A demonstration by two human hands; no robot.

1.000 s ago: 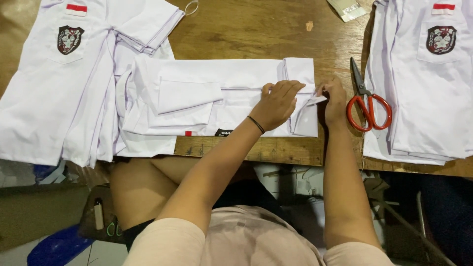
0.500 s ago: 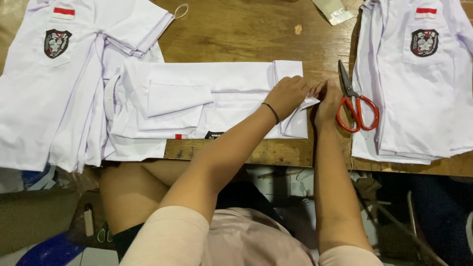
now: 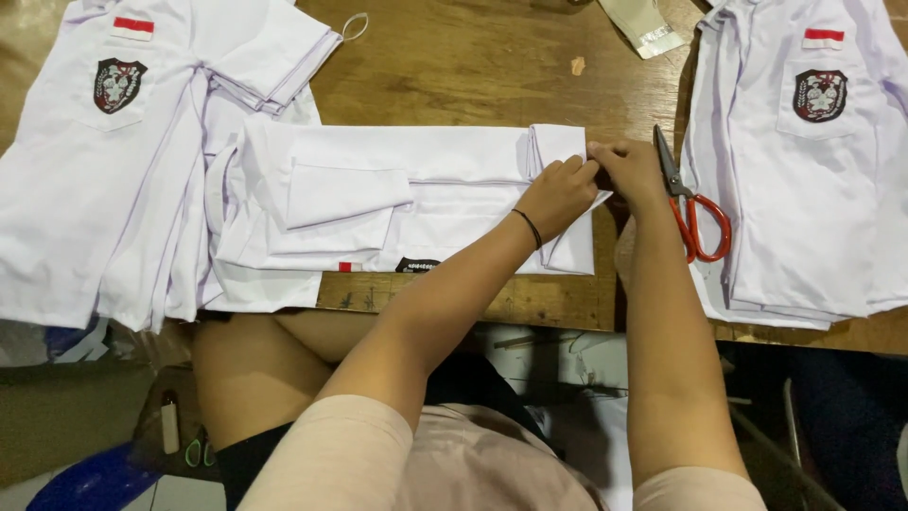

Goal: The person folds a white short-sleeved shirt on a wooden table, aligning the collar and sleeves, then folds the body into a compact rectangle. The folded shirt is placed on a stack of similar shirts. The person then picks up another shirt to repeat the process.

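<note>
I am looking down at a worn wooden table (image 3: 454, 66) where a folded white shirt (image 3: 416, 194) is lying at centre. My left hand (image 3: 558, 194) and right hand (image 3: 632, 170) are pinching its right-end fold together. Red-handled scissors (image 3: 695, 213) are lying at three o'clock of the hands, just beside a badge-pocketed shirt stack (image 3: 804, 161), with another pile (image 3: 104, 161) at nine o'clock.

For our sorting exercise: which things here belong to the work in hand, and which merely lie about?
In the work:
left hand
right hand
folded white shirt, pinched at its right end by both hands

Lying about:
red-handled scissors
left shirt pile
right shirt pile
clear wrapper
wooden table
</note>
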